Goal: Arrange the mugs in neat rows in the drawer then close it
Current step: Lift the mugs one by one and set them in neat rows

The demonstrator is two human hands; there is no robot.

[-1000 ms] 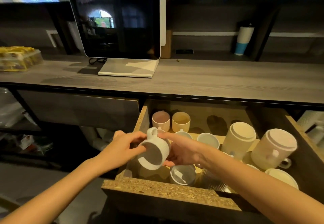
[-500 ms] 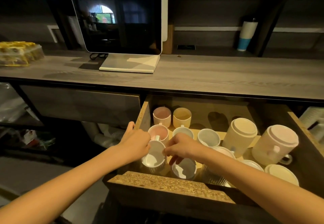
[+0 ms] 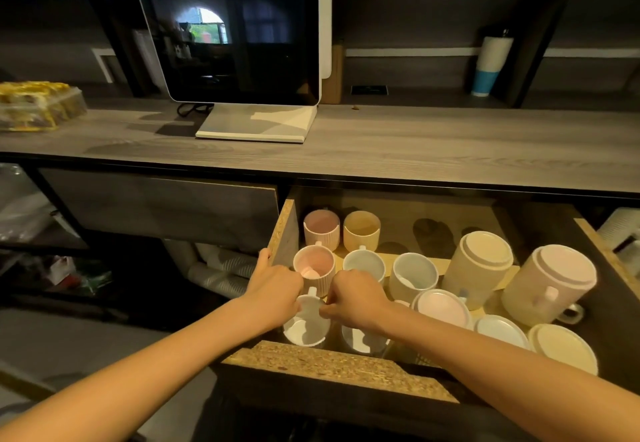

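An open drawer [image 3: 332, 365] below the counter holds several mugs. A white ribbed mug [image 3: 306, 327] stands upright in the drawer's near left corner. My left hand [image 3: 275, 291] grips its left rim, and my right hand [image 3: 356, 298] pinches its right rim. Behind it stands a pink mug [image 3: 313, 265], then a darker pink mug [image 3: 321, 228] and a yellow mug [image 3: 362, 230] at the back. Two pale blue mugs [image 3: 412, 275] stand upright in the middle. To the right, a cream mug [image 3: 479, 263] and a pale pink mug [image 3: 550, 286] lie tilted upside down.
A monitor [image 3: 239, 26] on a white stand sits on the grey counter [image 3: 450, 151] above the drawer. A packet of yellow snacks [image 3: 38, 104] lies at the left, a white and blue tumbler [image 3: 490, 66] on the back shelf. Several more mugs [image 3: 502, 331] crowd the drawer's near right.
The white mug was held on its side above the drawer. Both hands turned it upright and lowered it into the near left corner, where it now stands.
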